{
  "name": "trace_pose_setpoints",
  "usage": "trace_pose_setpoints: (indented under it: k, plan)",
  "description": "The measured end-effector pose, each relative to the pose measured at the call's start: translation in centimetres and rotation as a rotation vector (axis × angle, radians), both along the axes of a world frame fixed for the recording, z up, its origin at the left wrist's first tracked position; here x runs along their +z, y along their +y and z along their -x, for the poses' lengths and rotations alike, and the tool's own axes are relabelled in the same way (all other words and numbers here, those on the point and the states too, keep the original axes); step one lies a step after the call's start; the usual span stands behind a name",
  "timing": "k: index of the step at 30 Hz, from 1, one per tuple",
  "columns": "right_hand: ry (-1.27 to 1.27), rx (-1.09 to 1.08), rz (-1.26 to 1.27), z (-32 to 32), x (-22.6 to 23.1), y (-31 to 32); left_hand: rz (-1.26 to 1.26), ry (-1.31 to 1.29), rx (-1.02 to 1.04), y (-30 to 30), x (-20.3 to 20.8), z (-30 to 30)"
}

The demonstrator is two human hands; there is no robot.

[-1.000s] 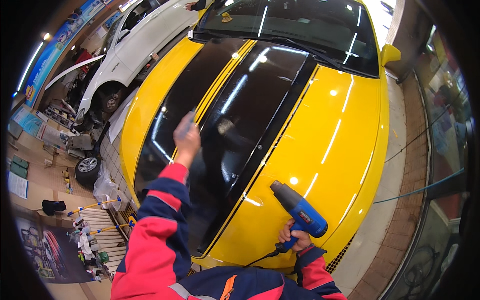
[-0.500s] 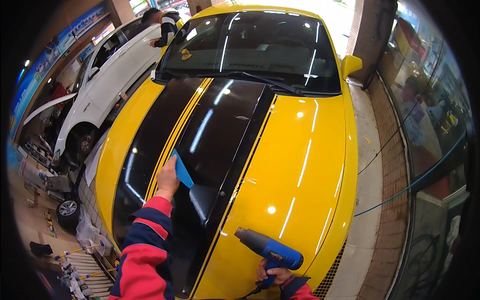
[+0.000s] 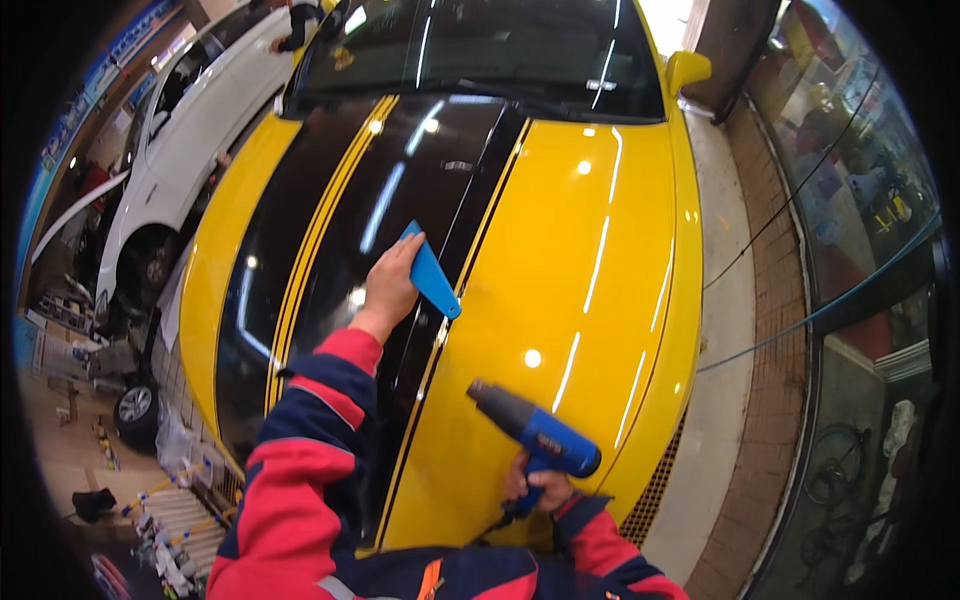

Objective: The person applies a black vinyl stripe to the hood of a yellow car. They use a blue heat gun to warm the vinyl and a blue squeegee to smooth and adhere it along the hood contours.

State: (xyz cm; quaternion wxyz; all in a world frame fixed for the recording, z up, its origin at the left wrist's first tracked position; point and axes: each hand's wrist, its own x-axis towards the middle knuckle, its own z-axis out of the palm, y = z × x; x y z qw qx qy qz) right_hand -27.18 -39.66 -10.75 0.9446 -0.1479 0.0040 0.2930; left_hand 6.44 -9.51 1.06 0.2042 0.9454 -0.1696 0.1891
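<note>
My left hand [image 3: 388, 288] is closed round a flat blue squeegee [image 3: 432, 278]. The tool lies slantwise over the right part of the black film stripe [image 3: 340, 240] on the car's hood, its lower end at the stripe's edge by the yellow paint. Lower right, my right hand [image 3: 537, 487] grips the handle of a blue heat gun [image 3: 548, 436]. Its dark nozzle points up and left, above the yellow hood [image 3: 570, 270]. Thin yellow lines [image 3: 318, 235] run lengthwise along the black stripe.
Beyond the hood is the dark windshield [image 3: 480, 60], with a yellow side mirror [image 3: 688, 70] at right. A white car [image 3: 200, 110] stands at left, and a person's arm [image 3: 295, 30] shows behind it. A loose wheel [image 3: 135, 408] lies lower left. A hose [image 3: 770, 342] hangs at right.
My left hand has carried the squeegee to the right across the black stripe. The view has tipped downward, bringing my jacket front in. The heat gun stays held over the hood's right side.
</note>
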Motion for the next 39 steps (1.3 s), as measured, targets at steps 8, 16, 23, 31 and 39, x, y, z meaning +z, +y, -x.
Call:
trace_pose_setpoints:
  k: [8, 16, 23, 31, 39]
  plan:
    - [0.085, -0.023, 0.014, 2.1, 1.0, -0.5, 1.223, 0.347, 0.262, 8.5, 1.8, 11.4]
    - [0.102, -0.053, 0.133, 10.2, 3.0, -3.1, 1.116, 0.160, 0.267, 10.1, -6.2, 15.5]
    - [0.106, -0.087, 0.155, 15.2, 4.2, -3.1, 1.442, 0.507, 0.349, 10.2, -2.8, 17.0]
    - [0.038, -0.150, 0.204, 17.6, 5.7, -2.4, 1.069, 0.499, 0.200, 9.7, -5.5, 25.3]
    - [0.001, -0.111, 0.280, 20.0, 7.2, -0.9, 1.376, 0.553, 0.238, 13.9, -3.7, 29.7]
